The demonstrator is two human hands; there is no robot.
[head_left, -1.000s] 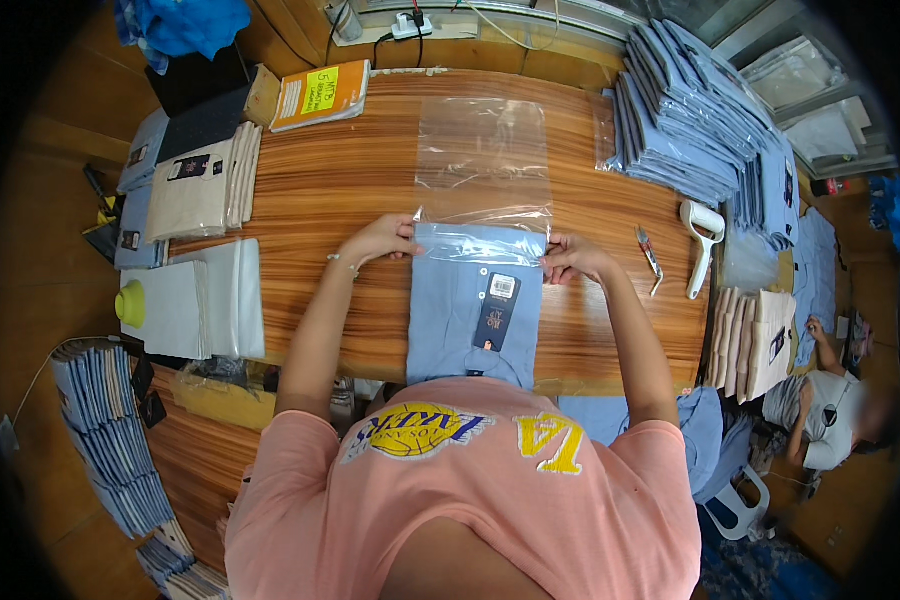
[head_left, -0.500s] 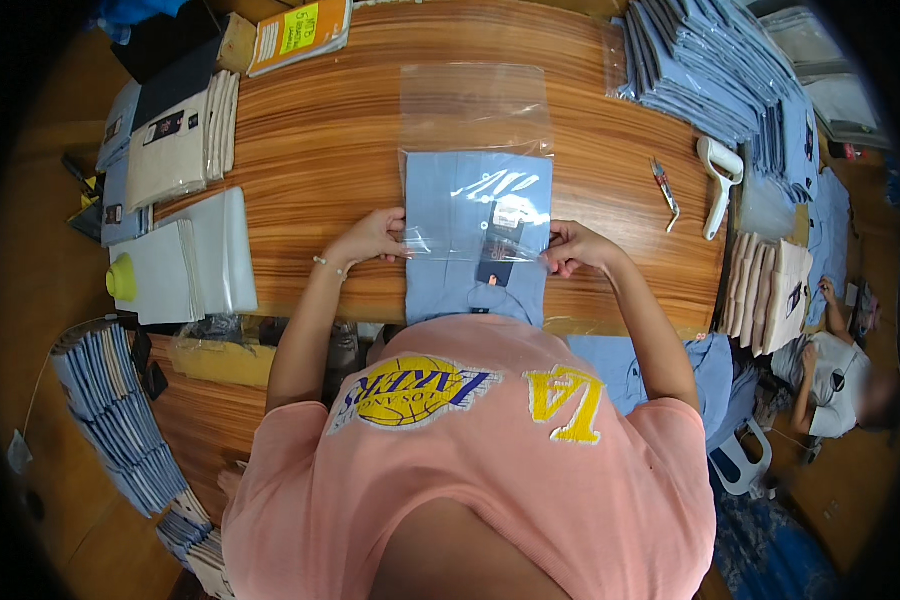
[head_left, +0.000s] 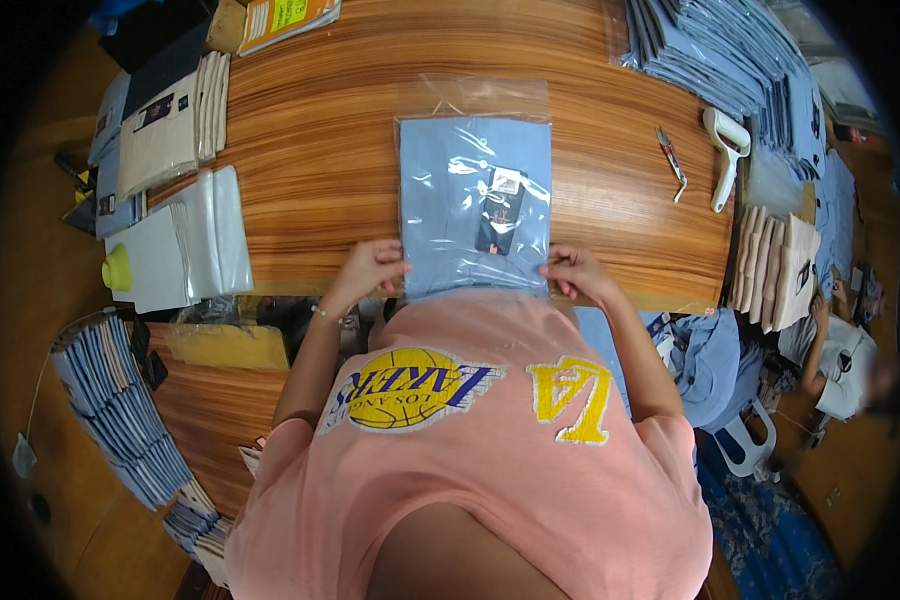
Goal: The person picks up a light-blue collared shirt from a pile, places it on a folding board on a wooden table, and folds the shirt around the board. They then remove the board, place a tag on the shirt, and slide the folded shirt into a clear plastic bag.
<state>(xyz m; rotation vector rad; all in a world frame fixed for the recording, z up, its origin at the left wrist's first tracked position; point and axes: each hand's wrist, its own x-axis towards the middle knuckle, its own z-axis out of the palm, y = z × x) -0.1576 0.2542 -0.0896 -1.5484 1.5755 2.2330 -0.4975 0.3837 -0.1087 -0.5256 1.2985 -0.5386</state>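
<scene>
A folded blue shirt (head_left: 438,190) with a dark hang tag (head_left: 501,215) lies on the wooden table in front of me. A clear plastic bag (head_left: 475,97) covers it nearly down to the collar, and its end beyond the shirt is see-through. At the bag's near left edge, my left hand (head_left: 373,268) pinches the plastic between thumb and fingers. My right hand (head_left: 578,272) grips the opposite edge in the same way. The shirt's near end sits against my pink top.
Stacks of bagged blue shirts (head_left: 705,60) stand at the far right, beige garments (head_left: 773,270) below them. Thread snips (head_left: 672,165) and a white lint roller (head_left: 727,160) lie nearby. Flat plastic bags (head_left: 220,230) are at left. Another person (head_left: 840,370) sits at right.
Both hands have drawn the bag's edges toward me, so it now covers more of the shirt. The plastic beyond the shirt has become shorter.
</scene>
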